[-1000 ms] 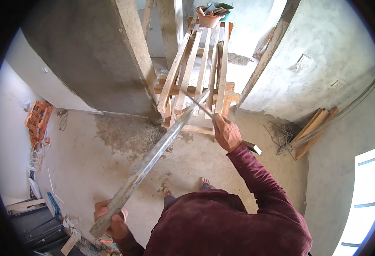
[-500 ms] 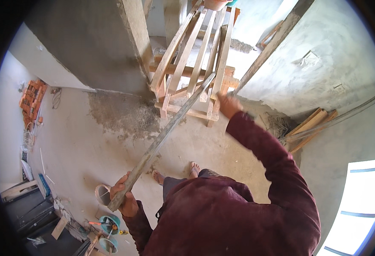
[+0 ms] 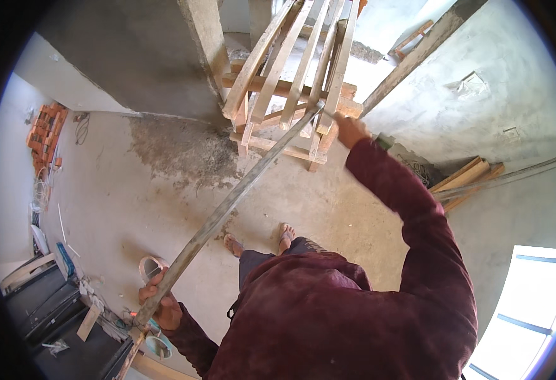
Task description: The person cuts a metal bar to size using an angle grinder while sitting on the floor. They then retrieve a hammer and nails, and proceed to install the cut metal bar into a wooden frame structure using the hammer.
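Observation:
A long, straight grey-brown batten slants across the view, from my left hand at the lower left to the wooden trestle ahead. My left hand is closed round its near end. At the far end, my right hand is closed and blurred, just right of the batten's tip. A thin shape shows between that hand and the tip, and a small green piece shows behind the wrist. What my right fingers hold cannot be made out. The trestle carries several lengthwise wooden slats.
A round pail and teal buckets stand near my left arm. Stacked bricks line the left wall. Planks lie by the right plastered wall. Dark panels lie at lower left; a grey pillar rises ahead.
My left hand and the batten's near end have moved down and left. My right hand has moved slightly up and right. The green piece behind the wrist has come into view.

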Tool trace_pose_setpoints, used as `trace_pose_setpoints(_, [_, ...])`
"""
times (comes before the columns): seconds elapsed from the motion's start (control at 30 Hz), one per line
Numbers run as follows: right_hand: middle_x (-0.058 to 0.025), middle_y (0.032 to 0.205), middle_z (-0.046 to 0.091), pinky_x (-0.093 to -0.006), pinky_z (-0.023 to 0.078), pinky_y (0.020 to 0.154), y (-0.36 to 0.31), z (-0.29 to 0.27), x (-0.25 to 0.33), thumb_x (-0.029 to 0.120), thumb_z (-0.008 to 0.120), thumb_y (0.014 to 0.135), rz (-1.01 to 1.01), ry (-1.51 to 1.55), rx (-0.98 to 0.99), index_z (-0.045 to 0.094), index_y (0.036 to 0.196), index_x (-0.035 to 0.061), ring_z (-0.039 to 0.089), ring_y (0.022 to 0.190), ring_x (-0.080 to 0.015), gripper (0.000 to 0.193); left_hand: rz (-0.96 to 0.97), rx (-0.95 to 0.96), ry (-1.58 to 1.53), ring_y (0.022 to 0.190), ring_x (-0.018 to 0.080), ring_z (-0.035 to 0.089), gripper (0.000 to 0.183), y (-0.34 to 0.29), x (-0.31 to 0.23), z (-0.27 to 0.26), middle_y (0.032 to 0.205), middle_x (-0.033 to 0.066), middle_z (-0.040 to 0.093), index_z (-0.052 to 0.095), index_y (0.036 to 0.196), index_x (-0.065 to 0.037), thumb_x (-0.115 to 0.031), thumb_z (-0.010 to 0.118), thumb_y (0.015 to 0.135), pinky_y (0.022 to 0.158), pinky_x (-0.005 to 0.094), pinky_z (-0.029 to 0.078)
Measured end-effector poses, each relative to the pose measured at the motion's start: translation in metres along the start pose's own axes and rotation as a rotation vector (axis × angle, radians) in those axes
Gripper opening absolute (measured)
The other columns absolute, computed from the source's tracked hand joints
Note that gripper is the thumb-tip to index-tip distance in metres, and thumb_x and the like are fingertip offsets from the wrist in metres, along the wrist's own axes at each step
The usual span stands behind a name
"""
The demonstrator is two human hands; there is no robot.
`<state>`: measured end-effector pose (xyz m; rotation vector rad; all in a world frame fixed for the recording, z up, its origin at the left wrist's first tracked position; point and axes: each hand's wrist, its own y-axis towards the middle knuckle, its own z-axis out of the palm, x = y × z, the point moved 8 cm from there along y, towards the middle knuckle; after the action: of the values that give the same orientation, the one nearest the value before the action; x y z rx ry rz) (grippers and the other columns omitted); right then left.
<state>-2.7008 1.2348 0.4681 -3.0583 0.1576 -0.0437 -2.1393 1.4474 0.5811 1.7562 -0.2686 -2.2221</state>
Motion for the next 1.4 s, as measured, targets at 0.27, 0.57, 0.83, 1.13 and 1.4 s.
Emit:
trace_pose_setpoints(0.27, [-0.0155,0.079,0.064,-0.0465,0.051,0.062,-0.074,-0.028,0.091,0.002,0.049,0.077,-0.471,0.205,-0.096,0.049,0.115,0.0056,0.065,0.073,-0.0354,0.038,-0.073,0.023,-0.066,0.12,0.0382,0.052,0.042,-0.022,-0.002,-0.045,0.118,0.015,0.06,0.051,0.109,-0.007,-0.018,0.076,0.078,0.105,0.0503,0.038])
trace_pose_setpoints(0.57, [-0.0225,0.091,0.064,-0.0503,0.05,0.069,-0.008,-0.013,-0.027,0.007,0.048,0.083,-0.083,0.109,0.016,0.052,0.117,0.0093,0.063,0.085,-0.0394,0.035,-0.016,0.025,-0.149,0.116,0.0354,0.055,0.043,-0.02,0.009,-0.059,0.123,0.0148,0.058,0.051,0.116,-0.006,-0.018,0.073,0.081,0.107,0.0492,0.036])
trace_pose_setpoints(0.83, [-0.0141,0.093,0.057,-0.041,0.05,0.072,-0.156,-0.062,0.192,-0.002,0.05,0.072,-0.51,0.581,-0.024,0.05,0.125,0.0099,0.059,0.086,-0.0332,0.054,-0.141,-0.687,0.166,0.102,0.026,0.062,0.044,-0.027,0.0,-0.043,0.12,0.0183,0.057,0.047,0.124,0.001,-0.027,0.058,0.091,0.085,0.037,0.054])
trace_pose_setpoints(1.13, [-0.0154,0.118,0.055,-0.0406,0.049,0.08,-0.133,0.002,0.178,0.005,0.049,0.08,-0.379,0.141,-0.208,0.043,0.135,0.0119,0.058,0.102,-0.0294,0.056,-0.123,-0.697,0.242,0.095,0.0244,0.064,0.041,0.014,-0.032,-0.014,0.112,0.0156,0.059,0.045,0.122,0.0,-0.025,0.056,0.091,0.079,0.0333,0.056])
trace_pose_setpoints(1.4, [-0.0141,0.104,0.062,-0.0454,0.052,0.076,-0.113,0.011,0.126,0.009,0.046,0.082,-0.093,0.176,-0.114,0.051,0.127,0.0133,0.063,0.092,-0.033,0.046,-0.144,-0.608,0.295,0.089,0.0177,0.058,0.042,0.034,-0.016,-0.033,0.105,0.01,0.058,0.047,0.12,-0.004,-0.029,0.058,0.088,0.069,0.0291,0.047])
